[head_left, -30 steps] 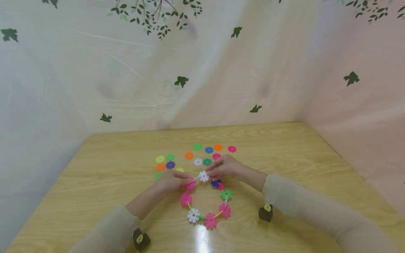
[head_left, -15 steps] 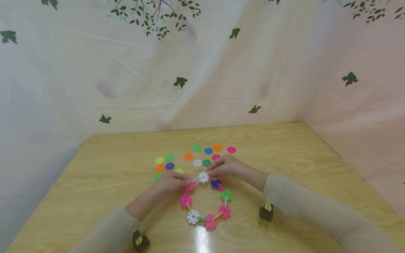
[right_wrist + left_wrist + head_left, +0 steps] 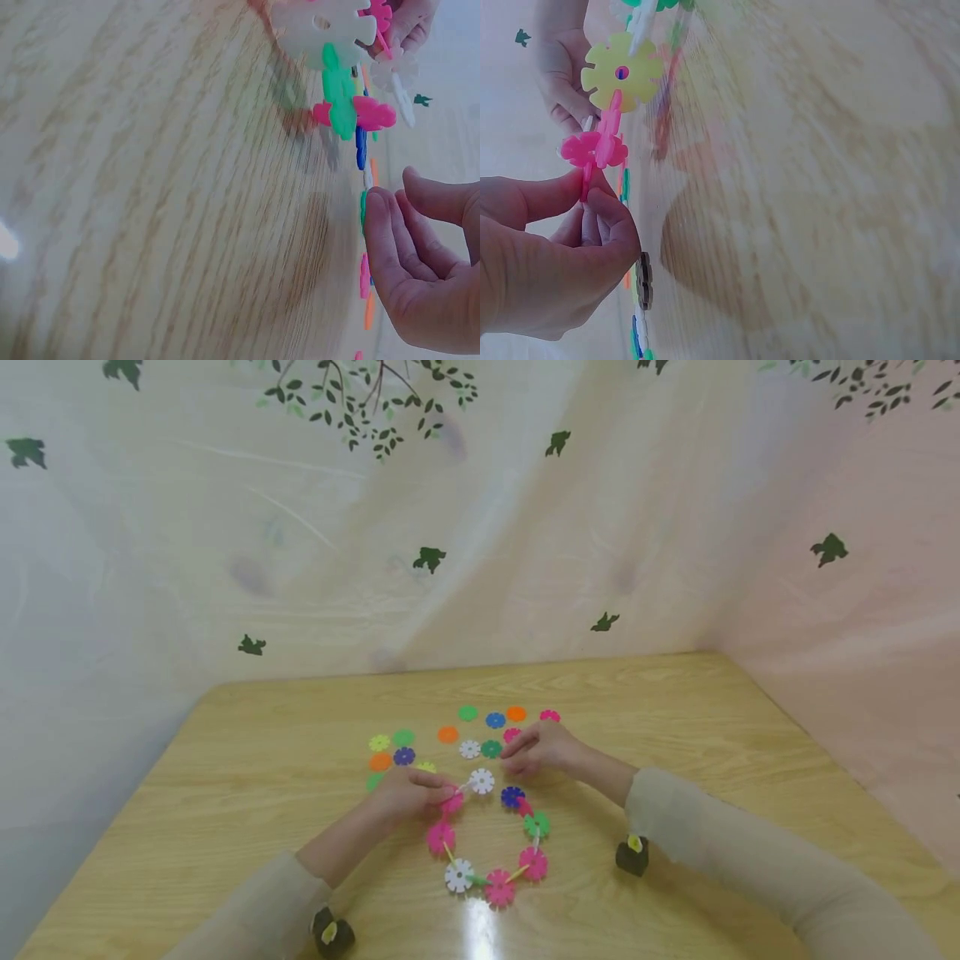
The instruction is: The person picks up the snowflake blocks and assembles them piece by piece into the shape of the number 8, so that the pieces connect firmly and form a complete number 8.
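Notched plastic flower discs are joined edge to edge in a curved chain, with a gap between its white end disc (image 3: 482, 782) and its dark blue end disc (image 3: 513, 797). My left hand (image 3: 408, 792) pinches a pink disc (image 3: 594, 148) near the white end between thumb and fingers. To the right of the white disc, my right hand (image 3: 545, 748) hovers over the table. Its thumb and fingers (image 3: 382, 225) stand apart with nothing between them. A green disc (image 3: 536, 824) and a pink disc (image 3: 499, 887) form part of the chain.
Loose discs lie behind the chain, among them an orange disc (image 3: 447, 735), a white disc (image 3: 469, 749) and a dark green disc (image 3: 491, 749). Others, like the purple disc (image 3: 404, 756), lie by the left hand. A printed curtain (image 3: 337, 568) hangs behind the wooden table (image 3: 247, 760).
My right hand has let go of the white end disc and moved slightly right, away from it. The left hand keeps its pinch on the pink disc.
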A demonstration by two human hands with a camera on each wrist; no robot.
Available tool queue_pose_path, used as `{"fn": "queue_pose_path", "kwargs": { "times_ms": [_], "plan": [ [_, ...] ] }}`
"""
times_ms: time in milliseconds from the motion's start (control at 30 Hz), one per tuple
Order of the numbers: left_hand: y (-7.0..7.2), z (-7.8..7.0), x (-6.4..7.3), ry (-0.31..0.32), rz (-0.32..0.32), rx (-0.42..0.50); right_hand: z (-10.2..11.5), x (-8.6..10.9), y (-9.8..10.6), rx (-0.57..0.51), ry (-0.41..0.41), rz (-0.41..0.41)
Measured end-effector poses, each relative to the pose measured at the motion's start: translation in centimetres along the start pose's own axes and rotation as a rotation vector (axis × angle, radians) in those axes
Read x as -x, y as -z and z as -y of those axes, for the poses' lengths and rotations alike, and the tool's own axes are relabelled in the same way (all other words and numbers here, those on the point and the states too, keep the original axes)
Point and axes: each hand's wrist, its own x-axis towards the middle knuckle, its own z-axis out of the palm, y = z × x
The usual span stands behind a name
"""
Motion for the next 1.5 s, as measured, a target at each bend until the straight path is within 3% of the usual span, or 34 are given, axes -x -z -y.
{"fn": "queue_pose_path", "kwargs": {
  "times_ms": [333,500,700,933,1067,1233,1500],
  "plan": [
    [0.0,-0.3,0.4,-0.012,0.001,-0.029,-0.4,-0.1,0.3,0.034,-0.031,0.078],
    [0.0,-0.2,0.4,-0.015,0.015,-0.027,-0.2,-0.2,0.3,0.095,-0.005,0.045],
    [0.1,0.0,0.1,-0.019,0.011,-0.01,0.0,-1.1,0.2,0.219,0.117,0.01],
    [0.1,0.3,0.1,-0.038,0.04,0.032,0.5,-2.2,-0.1,0.444,0.381,-0.063],
    [0.0,0.3,0.2,-0.025,0.026,0.027,0.9,-2.8,-0.3,0.551,0.49,-0.053],
    [-0.1,0.4,0.1,-0.01,0.006,0.001,1.0,-3.4,-0.5,0.629,0.529,-0.006],
    [-0.2,0.5,0.0,-0.011,0.013,0.03,1.0,-3.4,-0.4,0.617,0.486,0.013]
  ]
}}
